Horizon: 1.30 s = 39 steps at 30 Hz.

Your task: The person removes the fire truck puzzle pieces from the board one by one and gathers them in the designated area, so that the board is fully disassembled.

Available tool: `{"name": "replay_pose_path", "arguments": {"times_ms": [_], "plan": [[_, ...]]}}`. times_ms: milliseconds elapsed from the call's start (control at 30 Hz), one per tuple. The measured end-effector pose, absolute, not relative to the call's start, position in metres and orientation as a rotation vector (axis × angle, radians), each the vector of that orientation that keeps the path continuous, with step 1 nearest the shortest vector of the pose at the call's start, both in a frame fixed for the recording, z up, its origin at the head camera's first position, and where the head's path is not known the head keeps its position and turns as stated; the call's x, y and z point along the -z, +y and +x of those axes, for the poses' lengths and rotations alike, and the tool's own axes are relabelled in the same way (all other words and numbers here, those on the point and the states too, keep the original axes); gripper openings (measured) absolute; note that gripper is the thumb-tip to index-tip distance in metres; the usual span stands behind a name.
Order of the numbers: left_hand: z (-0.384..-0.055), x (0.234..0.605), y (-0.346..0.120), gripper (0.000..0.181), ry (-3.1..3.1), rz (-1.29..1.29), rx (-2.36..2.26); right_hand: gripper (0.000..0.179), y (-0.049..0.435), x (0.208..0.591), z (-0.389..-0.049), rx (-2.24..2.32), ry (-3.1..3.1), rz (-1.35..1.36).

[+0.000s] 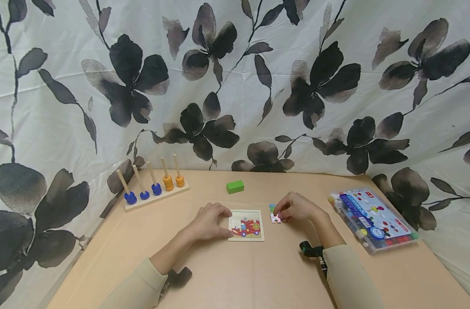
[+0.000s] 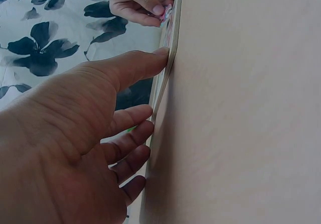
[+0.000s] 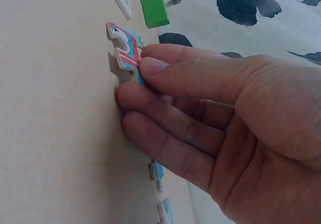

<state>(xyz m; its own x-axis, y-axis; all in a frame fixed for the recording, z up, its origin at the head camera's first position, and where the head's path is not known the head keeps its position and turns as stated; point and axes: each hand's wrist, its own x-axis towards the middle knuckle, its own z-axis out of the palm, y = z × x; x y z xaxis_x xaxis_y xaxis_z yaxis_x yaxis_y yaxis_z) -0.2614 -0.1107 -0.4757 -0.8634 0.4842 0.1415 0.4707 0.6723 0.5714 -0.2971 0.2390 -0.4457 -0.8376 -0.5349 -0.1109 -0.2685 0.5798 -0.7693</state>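
Observation:
A small jigsaw board [image 1: 246,237] with a pale frame and a picture of a red vehicle lies flat on the table. My left hand [image 1: 209,223] rests at its left side, thumb on the near edge and fingertips touching farther along, as the left wrist view [image 2: 75,118] shows. To the right of the board, my right hand [image 1: 298,208] pinches a pink-and-blue puzzle piece [image 3: 129,50] between thumb and index finger. In the right wrist view, a second puzzle piece [image 3: 159,175] and a third puzzle piece [image 3: 166,211] appear below the fingers, partly hidden.
A green block [image 1: 235,186] lies behind the board. At the left back stands a wooden peg rack [image 1: 158,198] with blue and orange rings. A clear plastic box [image 1: 374,221] with a printed sheet and colourful parts sits at the right. A floral curtain [image 1: 258,86] hangs behind the table.

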Motion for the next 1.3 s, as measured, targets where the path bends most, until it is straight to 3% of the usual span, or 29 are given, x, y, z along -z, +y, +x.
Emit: {"name": "replay_pose_path", "arguments": {"times_ms": [1300], "plan": [[-0.2611,0.475,-0.1107,0.055,2.87,0.829,-0.96,0.01,0.2367,0.4501,-0.2987,1.094,2.5,-0.584]]}}
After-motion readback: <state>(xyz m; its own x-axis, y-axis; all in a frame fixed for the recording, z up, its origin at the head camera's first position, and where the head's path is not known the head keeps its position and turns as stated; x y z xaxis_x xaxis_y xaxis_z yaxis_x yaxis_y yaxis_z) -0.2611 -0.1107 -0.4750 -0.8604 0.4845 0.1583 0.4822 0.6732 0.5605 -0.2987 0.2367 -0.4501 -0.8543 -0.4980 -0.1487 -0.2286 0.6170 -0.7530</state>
